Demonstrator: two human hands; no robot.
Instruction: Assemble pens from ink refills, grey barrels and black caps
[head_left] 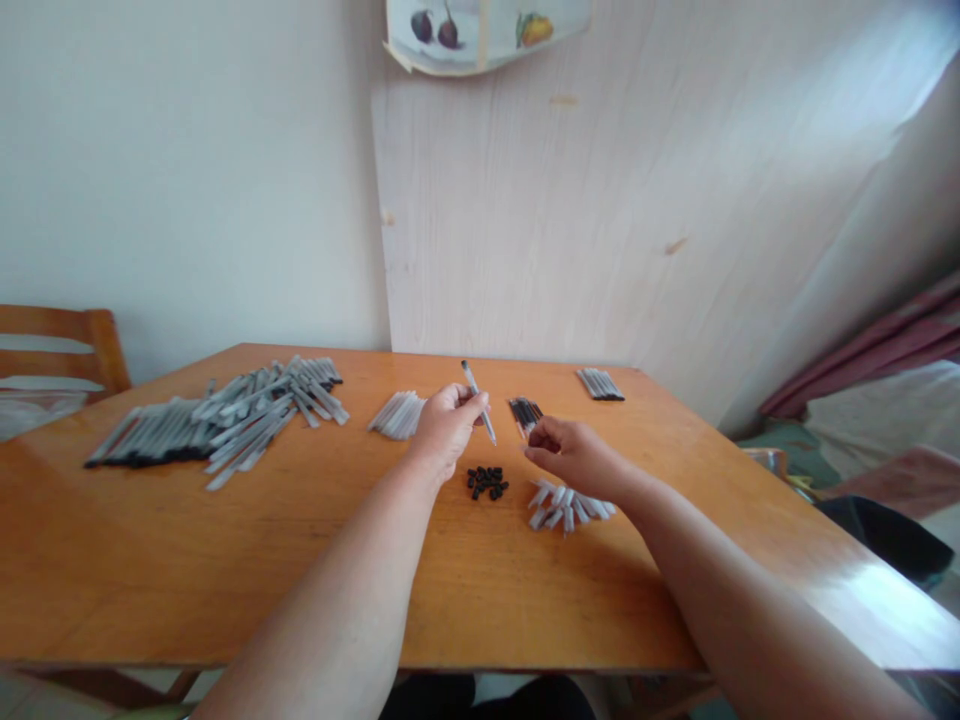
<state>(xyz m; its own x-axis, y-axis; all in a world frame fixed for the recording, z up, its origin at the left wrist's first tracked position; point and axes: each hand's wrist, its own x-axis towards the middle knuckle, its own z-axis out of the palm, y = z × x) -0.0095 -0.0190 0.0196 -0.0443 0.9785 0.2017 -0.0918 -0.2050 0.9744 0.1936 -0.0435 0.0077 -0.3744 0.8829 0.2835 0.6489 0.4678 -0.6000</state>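
Observation:
My left hand [448, 425] is closed around a pen [470, 377] with a clear barrel and a black top end, held tilted with its tip down to the right. My right hand [574, 455] has its fingers pinched together; whatever may be in them is too small to make out. Just behind those fingers lies a row of thin dark refills [527, 410]. Below and between the hands sits a cluster of small black plugs [487, 482]. Under my right wrist is a loose pile of translucent pen caps [568, 508], partly covered by the hand.
Clear pen barrels [396, 416] lie left of my left hand. A big heap of pens and pale tubes [255, 410] spreads over the left of the wooden table [315, 570]. A neat row of pens [600, 384] lies at the back right. A chair [105, 350] stands far left.

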